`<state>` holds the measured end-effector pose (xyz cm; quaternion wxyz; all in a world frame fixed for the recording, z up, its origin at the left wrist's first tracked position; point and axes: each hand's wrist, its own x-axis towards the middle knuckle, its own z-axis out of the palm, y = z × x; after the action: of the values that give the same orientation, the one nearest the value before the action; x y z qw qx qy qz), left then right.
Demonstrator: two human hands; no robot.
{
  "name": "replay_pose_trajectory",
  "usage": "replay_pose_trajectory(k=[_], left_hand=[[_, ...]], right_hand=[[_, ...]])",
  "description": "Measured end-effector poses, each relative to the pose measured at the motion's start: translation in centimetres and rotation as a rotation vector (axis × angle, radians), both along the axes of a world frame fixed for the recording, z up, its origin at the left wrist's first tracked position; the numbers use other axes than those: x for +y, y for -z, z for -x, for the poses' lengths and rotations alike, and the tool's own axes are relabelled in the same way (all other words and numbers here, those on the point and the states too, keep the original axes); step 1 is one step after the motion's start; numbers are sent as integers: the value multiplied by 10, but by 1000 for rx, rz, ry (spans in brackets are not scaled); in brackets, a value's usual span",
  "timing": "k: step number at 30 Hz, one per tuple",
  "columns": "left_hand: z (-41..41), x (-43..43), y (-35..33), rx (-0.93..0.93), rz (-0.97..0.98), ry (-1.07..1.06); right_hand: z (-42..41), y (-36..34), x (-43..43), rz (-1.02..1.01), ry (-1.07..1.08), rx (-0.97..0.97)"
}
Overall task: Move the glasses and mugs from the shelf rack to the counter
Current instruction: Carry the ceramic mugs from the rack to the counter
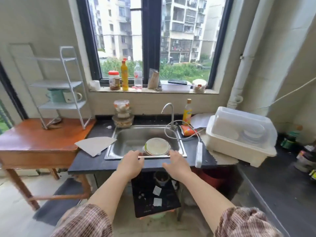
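Both hands are stretched out in front, and both hold nothing. The left hand [131,162] has its fingers [134,153] loose and a little bent, with the thumb sticking out to the side. The right hand [177,164] looks the same, with soft, spread fingers [173,153] and the thumb pointing in at the other hand. There is a gap between the two hands.

The fingertips of both hands are at the front rim of the sink [130,134]. I cannot tell if they touch the rim or just float over it. Just past the fingertips, between the two hands, a glass bowl [157,146] with a lid sits inside the sink. Under the palms is the dark counter [95,162].

The mugs are far from the fingers — way off to the left of the left hand and farther back. A green mug [54,96] and a white mug [71,97] stand side by side on a low shelf of the white rack [68,83]. The rack stands on a wooden table [34,139], which is beside the counter. A sheet of grey paper [94,145] lies on the counter between the left fingers and the table.
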<state>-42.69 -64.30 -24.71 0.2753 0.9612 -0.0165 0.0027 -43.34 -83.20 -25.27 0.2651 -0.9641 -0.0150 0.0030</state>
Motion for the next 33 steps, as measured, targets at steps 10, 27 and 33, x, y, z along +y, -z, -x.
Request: replay_pose_trajectory(k=[10, 27, 33], left_hand=[[-101, 155, -25, -51, -114, -201], [-275, 358, -33, -103, -52, -480], [-328, 444, -12, -93, -64, -437]], right_hand=[[-154, -42, 160, 102, -315, -136], [-351, -60, 384, 65, -531, -192], [-392, -36, 479, -9, -532, -203]])
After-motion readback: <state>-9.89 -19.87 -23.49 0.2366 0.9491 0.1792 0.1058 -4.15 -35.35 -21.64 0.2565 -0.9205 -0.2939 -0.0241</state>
